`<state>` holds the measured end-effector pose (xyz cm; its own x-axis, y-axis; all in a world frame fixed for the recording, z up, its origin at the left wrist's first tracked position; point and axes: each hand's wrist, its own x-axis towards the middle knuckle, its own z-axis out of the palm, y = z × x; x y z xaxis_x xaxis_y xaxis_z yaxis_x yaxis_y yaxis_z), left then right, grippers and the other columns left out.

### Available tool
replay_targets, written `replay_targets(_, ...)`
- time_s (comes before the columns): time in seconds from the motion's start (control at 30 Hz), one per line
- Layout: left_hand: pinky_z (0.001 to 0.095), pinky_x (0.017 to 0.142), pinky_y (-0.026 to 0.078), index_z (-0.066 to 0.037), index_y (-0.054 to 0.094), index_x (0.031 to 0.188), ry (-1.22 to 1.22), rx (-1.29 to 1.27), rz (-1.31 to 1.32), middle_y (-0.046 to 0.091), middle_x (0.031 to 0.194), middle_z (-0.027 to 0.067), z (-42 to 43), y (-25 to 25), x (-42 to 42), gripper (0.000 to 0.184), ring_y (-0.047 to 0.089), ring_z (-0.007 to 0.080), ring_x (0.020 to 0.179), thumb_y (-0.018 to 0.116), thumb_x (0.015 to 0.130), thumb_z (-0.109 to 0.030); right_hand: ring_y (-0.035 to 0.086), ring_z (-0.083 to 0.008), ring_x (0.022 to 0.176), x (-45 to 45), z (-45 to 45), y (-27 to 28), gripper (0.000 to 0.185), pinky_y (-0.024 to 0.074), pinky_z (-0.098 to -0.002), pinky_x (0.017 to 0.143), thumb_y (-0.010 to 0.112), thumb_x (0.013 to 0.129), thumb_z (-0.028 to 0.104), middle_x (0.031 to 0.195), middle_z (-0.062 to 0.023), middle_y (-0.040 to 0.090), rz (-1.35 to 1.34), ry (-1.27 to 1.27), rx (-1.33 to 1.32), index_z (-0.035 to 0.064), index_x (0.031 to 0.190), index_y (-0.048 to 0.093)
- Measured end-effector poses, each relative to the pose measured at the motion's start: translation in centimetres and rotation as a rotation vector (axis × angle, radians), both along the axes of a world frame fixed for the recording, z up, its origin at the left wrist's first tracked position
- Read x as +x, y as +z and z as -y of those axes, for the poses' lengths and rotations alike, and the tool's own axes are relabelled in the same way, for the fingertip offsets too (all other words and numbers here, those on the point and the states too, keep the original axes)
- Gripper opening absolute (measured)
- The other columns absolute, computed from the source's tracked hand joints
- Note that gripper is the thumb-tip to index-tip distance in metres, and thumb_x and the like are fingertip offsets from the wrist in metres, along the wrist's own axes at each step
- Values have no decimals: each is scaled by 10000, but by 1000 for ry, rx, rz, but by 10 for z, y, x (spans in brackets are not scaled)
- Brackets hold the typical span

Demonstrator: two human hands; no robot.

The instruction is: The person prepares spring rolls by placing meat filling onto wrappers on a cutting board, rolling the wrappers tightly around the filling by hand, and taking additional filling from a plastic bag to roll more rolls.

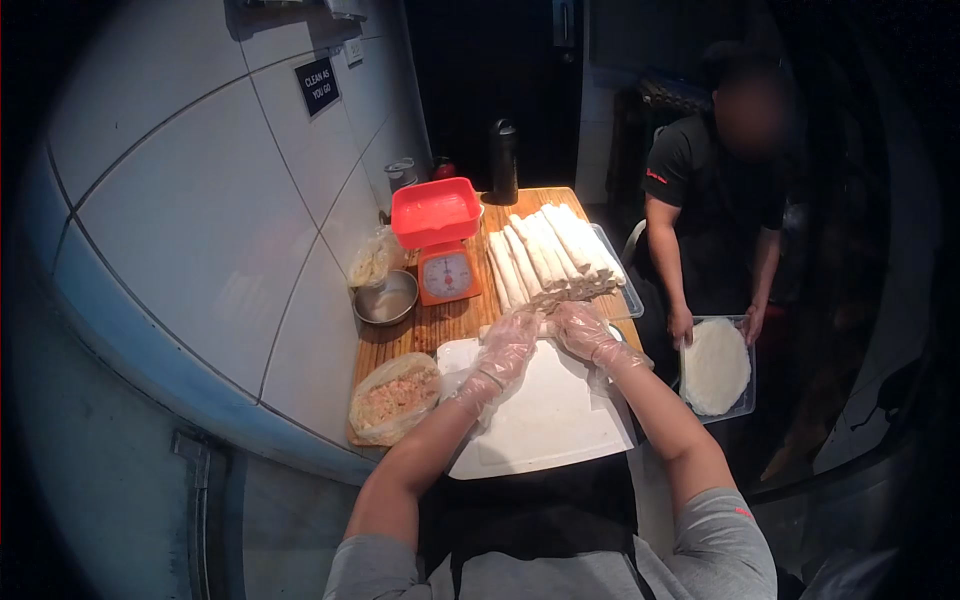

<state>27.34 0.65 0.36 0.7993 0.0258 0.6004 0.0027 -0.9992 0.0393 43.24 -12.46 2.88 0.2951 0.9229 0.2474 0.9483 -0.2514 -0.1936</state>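
Observation:
My left hand and my right hand, both in clear plastic gloves, are at the far edge of a white cutting board. Between them lies a pale uncooked roll, with the fingers of both hands curled over its ends. Just beyond, several long white wrapped rolls lie side by side, their near ends touching or close to my fingers. Left of the board sits a plastic bag of pinkish minced filling. The fingertips are partly hidden.
On the wooden table stand an orange kitchen scale with a red pan, a metal bowl and a black bottle. At right, a co-worker holds a clear tray with round white wrappers. A tiled wall borders the left.

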Motion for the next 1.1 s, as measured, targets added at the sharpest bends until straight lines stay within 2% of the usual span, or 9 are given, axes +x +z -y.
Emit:
replay_targets(0.2, 442, 853, 515, -64, 544, 1312, -19, -116, -305, 631, 1074, 146, -25, 9, 3, 486, 622, 350, 1001, 688, 857, -155, 626, -315, 949, -23, 19, 2, 258, 492, -437, 825, 692, 840, 239, 985, -122, 658, 200, 163, 419, 106, 1059, 718)
replay_targets(0.3, 449, 838, 512, -68, 616, 1213, -85, -203, -376, 653, 1022, 148, -37, 14, 13, 369, 635, 352, 969, 689, 865, -166, 627, -313, 955, -10, 21, -3, 277, 494, -437, 820, 706, 840, 212, 994, -122, 661, 53, 30, 190, 104, 1096, 707)
replay_targets(0.4, 460, 826, 507, -85, 669, 1097, -63, -394, -414, 667, 957, 152, -39, 20, 15, 251, 647, 348, 942, 691, 863, -173, 633, -325, 926, 1, 15, -3, 249, 495, -436, 811, 703, 857, 201, 946, -130, 665, -15, 81, 201, 100, 1085, 706)
replay_targets(0.5, 470, 816, 501, -99, 684, 1046, -75, -300, -393, 668, 899, 155, -37, 38, 10, 214, 652, 349, 915, 707, 848, -179, 623, -340, 899, 13, 14, 16, 226, 488, -438, 803, 676, 894, 213, 887, -134, 640, -249, 190, 92, 100, 1088, 706)
replay_targets(0.6, 460, 818, 508, -93, 662, 1095, -95, -272, -637, 663, 960, 149, -23, 56, -3, 278, 644, 353, 941, 713, 842, -195, 618, -335, 968, 8, 25, 19, 186, 480, -454, 837, 693, 867, 235, 976, -128, 645, -235, 261, 44, 130, 1019, 714)
replay_targets(0.83, 423, 877, 513, -72, 519, 1353, -94, -12, -72, 637, 1109, 125, 11, 6, -24, 592, 626, 332, 1021, 733, 814, -192, 604, -361, 1004, -10, 31, -2, 281, 472, -472, 873, 600, 933, 322, 1046, -151, 631, 78, 94, 190, 60, 992, 683)
replay_targets(0.87, 420, 880, 512, -76, 528, 1345, -90, -51, -127, 637, 1103, 127, 5, 3, -23, 579, 626, 330, 1022, 735, 818, -195, 604, -346, 1055, -10, 30, 2, 354, 479, -468, 890, 585, 941, 357, 1089, -150, 634, 88, 34, 119, 63, 1128, 650)
replay_targets(1.03, 414, 861, 512, -90, 579, 1300, 34, -234, -379, 653, 1064, 129, -19, 32, -33, 507, 634, 317, 1003, 737, 834, -210, 588, -375, 1125, 10, 46, -5, 569, 472, -467, 947, 648, 922, 285, 1172, -192, 625, 47, 166, 212, 71, 1416, 464)
replay_targets(1.1, 438, 816, 513, -92, 593, 1284, -16, -249, -271, 665, 992, 116, -19, 30, -33, 473, 642, 336, 954, 729, 846, -207, 572, -389, 1169, 18, 52, -14, 646, 460, -465, 985, 666, 918, 258, 1231, -210, 608, -84, 169, 159, 69, 1474, 398)
